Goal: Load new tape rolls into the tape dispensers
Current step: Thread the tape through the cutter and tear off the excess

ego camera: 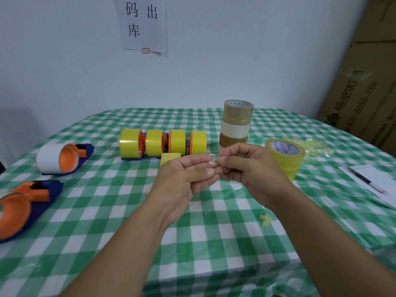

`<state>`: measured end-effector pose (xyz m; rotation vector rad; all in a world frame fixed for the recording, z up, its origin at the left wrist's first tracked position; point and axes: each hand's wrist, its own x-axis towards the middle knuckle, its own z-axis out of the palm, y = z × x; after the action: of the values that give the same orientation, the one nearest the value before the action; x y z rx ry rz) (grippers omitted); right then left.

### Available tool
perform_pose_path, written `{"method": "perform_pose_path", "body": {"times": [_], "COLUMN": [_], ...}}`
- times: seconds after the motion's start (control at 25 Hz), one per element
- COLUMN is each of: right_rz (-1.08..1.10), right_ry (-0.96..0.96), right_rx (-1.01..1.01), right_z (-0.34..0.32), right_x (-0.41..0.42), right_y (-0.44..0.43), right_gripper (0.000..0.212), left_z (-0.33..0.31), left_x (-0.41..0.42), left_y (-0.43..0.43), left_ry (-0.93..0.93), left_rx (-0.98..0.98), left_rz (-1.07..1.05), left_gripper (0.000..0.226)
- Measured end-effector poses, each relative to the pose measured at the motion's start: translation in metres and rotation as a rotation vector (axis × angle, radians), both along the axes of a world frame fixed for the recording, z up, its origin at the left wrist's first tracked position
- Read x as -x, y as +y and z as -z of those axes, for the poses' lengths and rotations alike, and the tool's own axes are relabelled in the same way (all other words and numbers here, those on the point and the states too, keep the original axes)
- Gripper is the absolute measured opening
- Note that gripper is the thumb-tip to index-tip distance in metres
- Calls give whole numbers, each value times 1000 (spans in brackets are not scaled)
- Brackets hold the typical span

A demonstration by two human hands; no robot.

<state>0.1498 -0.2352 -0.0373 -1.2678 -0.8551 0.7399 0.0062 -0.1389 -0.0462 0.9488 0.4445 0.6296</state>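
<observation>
Plastic: clear film sliver (214, 161) pinched btwn fingertips of left hand (188, 179) & right hand (250, 168), above worktop (120, 211) centre | new yellow rolls (286, 159) just right; empty dispenser (23, 209) far left | risk: film likely sticky, clings to fingers, stalls loading

A white paper sheet (142, 24) taped to the wall bears large black Chinese characters: 码, 出 and 库. The cardboard box (364, 99) at the right carries the number 400-6050-766 beside blurred Chinese print. The yellow tape roll (285, 159) has core lettering too small to read.
</observation>
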Motion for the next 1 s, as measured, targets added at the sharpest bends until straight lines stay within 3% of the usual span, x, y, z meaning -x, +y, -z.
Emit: {"method": "perform_pose_path", "body": {"times": [0.36,0.76,1.0], "right_rz": [22,-36,83], "right_ry": [-17,-66,-96], "right_rx": [29,-7,36], "right_z": [1,-1,-2], "right_x": [1,3,3], "right_y": [1,-4,-3], "right_gripper": [5,10,12], "left_z": [1,-7,-12], "left_x": [-4,-8,-4], "left_y": [-2,-5,-9], "left_ry": [44,212,177], "left_rx": [-33,-87,-150], "left_rz": [-38,-135,-92], "left_gripper": [29,18,15]}}
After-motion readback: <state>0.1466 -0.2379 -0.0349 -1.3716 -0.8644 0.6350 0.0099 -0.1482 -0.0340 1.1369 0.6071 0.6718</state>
